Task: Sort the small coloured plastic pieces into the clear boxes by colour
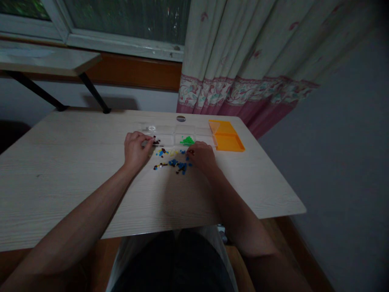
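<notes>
Beside a patterned curtain (pixel 249 81) stood a pale table (pixel 75 170), and near its far edge lay a clear divided box (pixel 166 140). An open orange case (pixel 229 142) sat against the box's right end, though whether the two overlapped could not be told. At the box's left end was the person's left hand (pixel 136 151), thumb and fingertips drawn close together by a few dark pieces (pixel 157 142); whether they pinched one could not be made out. The right hand (pixel 203 156) bent over the front edge, fingers curled in near a brown piece (pixel 191 152), its grip likewise unclear. The work looked partly done: a green heap (pixel 187 140) already lay in the middle front compartment, and the dark pieces seemed to be in the left one. Loose clusters of blue, yellow and brown pieces (pixel 182 166) lay outside, on the table, apparently yet to be dealt with.
</notes>
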The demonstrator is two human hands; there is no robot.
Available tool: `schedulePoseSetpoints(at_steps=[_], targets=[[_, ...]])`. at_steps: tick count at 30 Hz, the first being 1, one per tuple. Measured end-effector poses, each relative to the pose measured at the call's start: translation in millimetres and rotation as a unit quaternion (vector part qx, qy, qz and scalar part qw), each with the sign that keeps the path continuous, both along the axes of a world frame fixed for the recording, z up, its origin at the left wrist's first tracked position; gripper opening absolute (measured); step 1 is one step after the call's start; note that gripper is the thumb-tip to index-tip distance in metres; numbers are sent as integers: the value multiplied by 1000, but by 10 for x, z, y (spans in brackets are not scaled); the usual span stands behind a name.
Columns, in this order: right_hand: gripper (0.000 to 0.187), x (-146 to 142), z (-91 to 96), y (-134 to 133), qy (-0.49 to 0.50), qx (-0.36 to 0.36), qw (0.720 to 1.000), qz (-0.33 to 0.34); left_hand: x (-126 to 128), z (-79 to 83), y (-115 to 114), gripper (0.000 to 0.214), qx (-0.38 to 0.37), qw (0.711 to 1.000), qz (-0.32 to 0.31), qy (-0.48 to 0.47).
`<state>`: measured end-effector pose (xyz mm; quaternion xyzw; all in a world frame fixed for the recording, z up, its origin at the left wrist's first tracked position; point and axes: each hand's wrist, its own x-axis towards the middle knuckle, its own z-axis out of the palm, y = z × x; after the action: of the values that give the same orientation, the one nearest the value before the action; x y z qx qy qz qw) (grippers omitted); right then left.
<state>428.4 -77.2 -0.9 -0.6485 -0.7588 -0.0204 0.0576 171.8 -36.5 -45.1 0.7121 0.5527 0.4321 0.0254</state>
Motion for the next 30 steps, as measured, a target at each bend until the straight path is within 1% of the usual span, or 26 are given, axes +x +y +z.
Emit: schedulePoseSetpoints(at_steps=[3,7,13,16,18,20,23,25,27,30], targets=[[21,0,-30,17,6,12,1000,-2,-12,0,3,22,-1,1000,-2,-5],[22,-14,-54,34,35,27,999,0,-7,-5,0,20,22,1000,11,7],[19,-49,-62,33,118,37,992,19,9,-1,-7,19,37,999,22,15],[15,-63,-88,39,175,47,983,34,15,12,-10,23,41,999,15,21],[13,-79,-117,47,222,60,972,44,34,31,-26,23,46,999,-7,27],[12,-103,-151,54,266,76,960,53,68,55,-59,21,51,997,-49,37],[11,-147,-196,59,327,89,939,60,135,94,-132,19,56,986,-139,68],[14,-174,-218,61,367,85,924,66,173,116,-180,20,55,976,-189,89],[16,-199,-239,65,401,71,910,75,199,133,-216,21,52,970,-213,102],[14,-241,-280,71,434,35,896,90,217,149,-241,20,54,968,-221,110]])
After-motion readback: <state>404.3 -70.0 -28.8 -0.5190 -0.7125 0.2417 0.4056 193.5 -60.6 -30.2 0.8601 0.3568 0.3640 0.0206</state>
